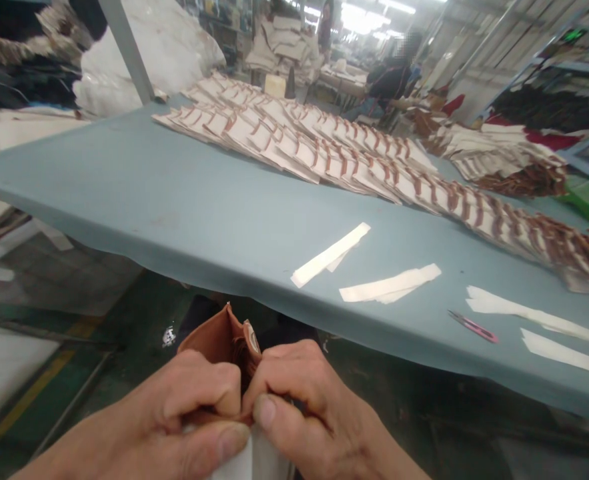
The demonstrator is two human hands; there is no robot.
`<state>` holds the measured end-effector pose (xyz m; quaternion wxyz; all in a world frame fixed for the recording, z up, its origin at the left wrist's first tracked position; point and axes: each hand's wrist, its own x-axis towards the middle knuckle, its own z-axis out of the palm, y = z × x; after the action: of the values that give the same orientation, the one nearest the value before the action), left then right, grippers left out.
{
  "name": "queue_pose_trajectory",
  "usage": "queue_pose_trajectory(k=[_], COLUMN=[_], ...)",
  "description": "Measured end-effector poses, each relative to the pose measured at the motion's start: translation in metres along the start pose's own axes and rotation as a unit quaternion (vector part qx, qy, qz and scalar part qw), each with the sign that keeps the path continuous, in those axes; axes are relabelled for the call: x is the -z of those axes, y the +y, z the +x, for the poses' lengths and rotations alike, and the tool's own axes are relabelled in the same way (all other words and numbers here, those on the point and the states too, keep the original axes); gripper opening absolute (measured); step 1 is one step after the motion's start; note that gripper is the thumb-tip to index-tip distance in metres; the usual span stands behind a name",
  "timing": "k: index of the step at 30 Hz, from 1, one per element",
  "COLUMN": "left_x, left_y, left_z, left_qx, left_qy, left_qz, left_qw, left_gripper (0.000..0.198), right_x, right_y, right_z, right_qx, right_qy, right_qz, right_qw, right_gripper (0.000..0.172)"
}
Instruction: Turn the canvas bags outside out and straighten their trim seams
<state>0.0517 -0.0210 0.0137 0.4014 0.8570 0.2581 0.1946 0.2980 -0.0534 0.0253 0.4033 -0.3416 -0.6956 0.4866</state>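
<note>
A brown and off-white fabric piece point(205, 339) is held up in front of me, just off the table's near edge. Its brown upper part stands open like a pocket, and pale cloth hangs below my thumbs. On its near edge my left hand point(194, 400) is closed, thumb in front and fingers curled behind. Close beside it, my right hand point(307, 407) pinches the same edge, the knuckles of both hands nearly touching. The fingers hide much of the piece's middle.
Across the blue table point(124, 187) run long overlapping rows of off-white and brown pieces point(294, 143). Nearer lie white strips point(330, 255) and pink thread snips point(474, 327). A metal post point(129, 50) rises at the far left corner. Another person point(389, 83) sits further back.
</note>
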Motion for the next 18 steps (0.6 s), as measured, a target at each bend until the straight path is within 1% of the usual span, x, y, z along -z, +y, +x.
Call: queue_pose_trajectory(k=[2,5,8,10,12,15,18], left_x=[-0.01,-0.027,-0.043,-0.048,-0.05,-0.044,-0.035], left_y=[-0.002,0.001,0.004,0.003,0.001,0.0,0.002], left_z=[0.0,0.0,0.002,0.003,0.006,0.011,0.013], left_qx=[-0.001,0.02,0.052,0.066,0.061,0.027,0.01], left_qy=[0.024,0.073,0.071,0.06,0.062,0.065,0.026], left_qz=[-0.045,-0.127,-0.202,-0.243,-0.253,-0.241,-0.277], left_qw=[0.999,0.989,0.975,0.966,0.964,0.968,0.96], left_gripper=[0.044,0.062,0.069,0.074,0.079,0.079,0.076], right_x=[-0.006,-0.017,-0.024,-0.026,-0.025,-0.022,-0.02], right_y=[0.006,0.016,0.023,0.026,0.027,0.026,0.024], right_z=[-0.002,-0.006,-0.011,-0.014,-0.014,-0.015,-0.016], right_qx=[-0.011,-0.057,-0.1,-0.114,-0.131,-0.161,-0.173], right_qy=[0.01,0.035,0.052,0.055,0.053,0.044,0.029], right_qz=[0.074,0.164,0.223,0.255,0.282,0.309,0.331], right_qw=[0.997,0.984,0.968,0.959,0.949,0.936,0.927], right_gripper=[0.026,0.044,0.058,0.063,0.066,0.071,0.075])
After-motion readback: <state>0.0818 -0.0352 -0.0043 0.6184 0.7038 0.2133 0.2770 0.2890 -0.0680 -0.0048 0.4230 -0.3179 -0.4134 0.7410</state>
